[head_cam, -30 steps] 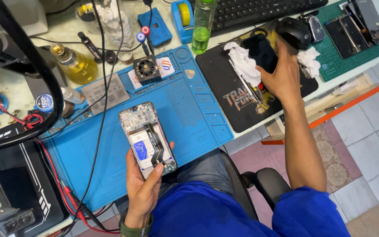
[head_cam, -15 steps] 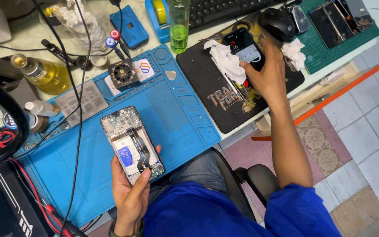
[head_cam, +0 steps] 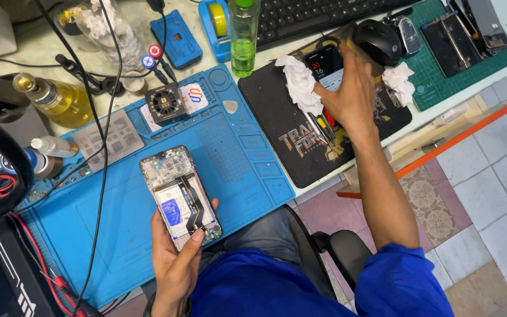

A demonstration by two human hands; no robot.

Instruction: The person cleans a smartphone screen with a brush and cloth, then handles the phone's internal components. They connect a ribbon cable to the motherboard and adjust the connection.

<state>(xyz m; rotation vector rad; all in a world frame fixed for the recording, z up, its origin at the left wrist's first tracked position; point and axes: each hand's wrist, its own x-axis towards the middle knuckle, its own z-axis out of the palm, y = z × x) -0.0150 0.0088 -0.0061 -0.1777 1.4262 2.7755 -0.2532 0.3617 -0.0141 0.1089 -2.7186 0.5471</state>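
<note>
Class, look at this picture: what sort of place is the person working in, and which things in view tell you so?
Most likely a phone repair bench. The left hand holds an opened phone with its insides bare, over a blue repair mat. More phones lie on a green cutting mat nearby.

The left hand [head_cam: 177,258] comes up from six o'clock, palm up, thumb laid along the right edge of what it cradles, fingers [head_cam: 155,226] curled under on the left. The right arm, in a blue sleeve, stretches from five o'clock toward twelve; the right hand [head_cam: 347,97] is palm down, fingers bent and pinched together at its left.
</note>
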